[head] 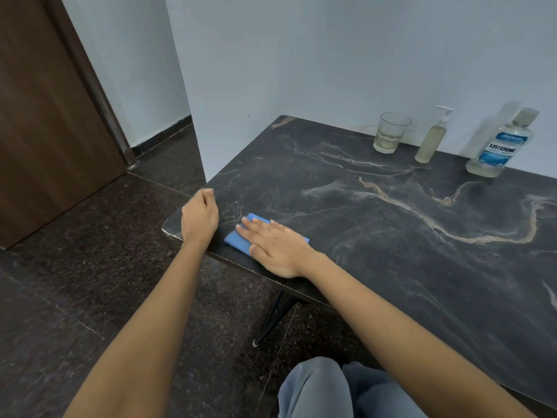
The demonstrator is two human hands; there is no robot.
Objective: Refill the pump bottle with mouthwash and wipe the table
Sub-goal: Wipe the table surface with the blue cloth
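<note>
A folded blue cloth (236,238) lies near the front left corner of the dark marble table (391,236). My right hand (275,244) lies flat on top of it, fingers spread, pressing it to the surface. My left hand (199,217) rests on the table's left edge, fingers curled, with nothing in it. At the back by the wall stand a pump bottle (431,138) with pale yellowish liquid and a Listerine mouthwash bottle (500,146), capped and nearly drained.
A drinking glass (390,132) with a little pale liquid stands left of the pump bottle. A brown door (45,116) is at the far left. A table leg (275,318) slants down to the dark floor. My knee (319,387) is below the front edge.
</note>
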